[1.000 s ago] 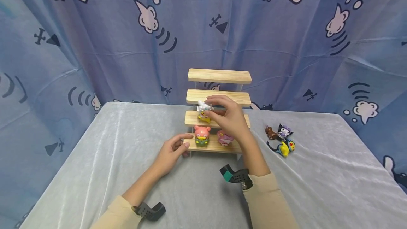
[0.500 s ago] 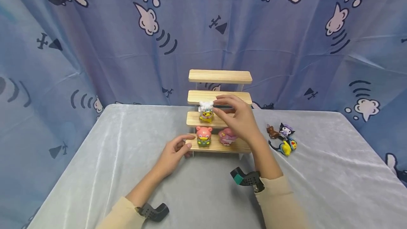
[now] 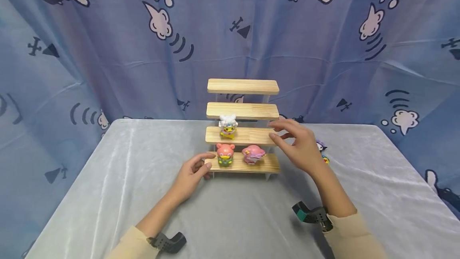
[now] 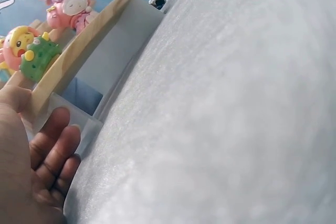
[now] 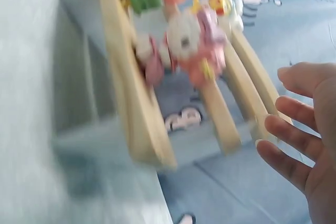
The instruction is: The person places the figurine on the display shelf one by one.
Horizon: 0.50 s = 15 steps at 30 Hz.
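Observation:
A four-tier wooden display stand [image 3: 251,135] with clear side supports stands on the table. My left hand [image 3: 192,173] grips the left end of its lowest shelf, the thumb at the top in the left wrist view and the other fingers by the clear support. On that shelf sit a pink-hooded figurine with a green body [image 3: 225,156] and a pink figurine [image 3: 253,155]. One shelf higher, at the left, a yellow figurine in a white hood [image 3: 228,127] stands upright. My right hand [image 3: 300,145] holds nothing, its fingers spread loosely by the stand's right side.
Right of the stand, small figurines lie on the table, largely hidden behind my right hand; a purple-and-black one [image 3: 321,146] shows past it. Grey velvety cloth [image 3: 230,215] covers the table. A blue printed curtain [image 3: 215,31] hangs behind.
My right hand has let go of the white-hooded figurine and moved right, away from it. The figurine now stands on the second shelf from the bottom. My left hand keeps its place on the stand.

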Available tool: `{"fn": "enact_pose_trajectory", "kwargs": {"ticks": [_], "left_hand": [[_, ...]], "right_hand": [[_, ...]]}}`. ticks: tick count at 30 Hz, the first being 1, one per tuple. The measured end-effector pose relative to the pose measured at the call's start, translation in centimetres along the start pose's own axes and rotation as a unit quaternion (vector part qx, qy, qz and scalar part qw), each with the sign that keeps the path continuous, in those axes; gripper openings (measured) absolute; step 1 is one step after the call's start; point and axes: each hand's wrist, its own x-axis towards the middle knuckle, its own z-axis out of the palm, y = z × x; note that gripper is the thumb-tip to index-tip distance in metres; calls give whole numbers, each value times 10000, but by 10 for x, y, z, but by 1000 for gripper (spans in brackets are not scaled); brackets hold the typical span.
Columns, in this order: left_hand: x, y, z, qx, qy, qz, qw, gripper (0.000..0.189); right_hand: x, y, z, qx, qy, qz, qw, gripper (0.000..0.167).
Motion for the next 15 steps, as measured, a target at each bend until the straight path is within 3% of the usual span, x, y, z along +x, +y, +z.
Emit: {"fn": "enact_pose_trajectory", "kwargs": {"ticks": [15], "left_hand": [[-2, 2, 1, 37, 54, -27, 10000, 28]], "right_hand": [[-52, 60, -55, -877, -103, 431, 9952, 24]]}}
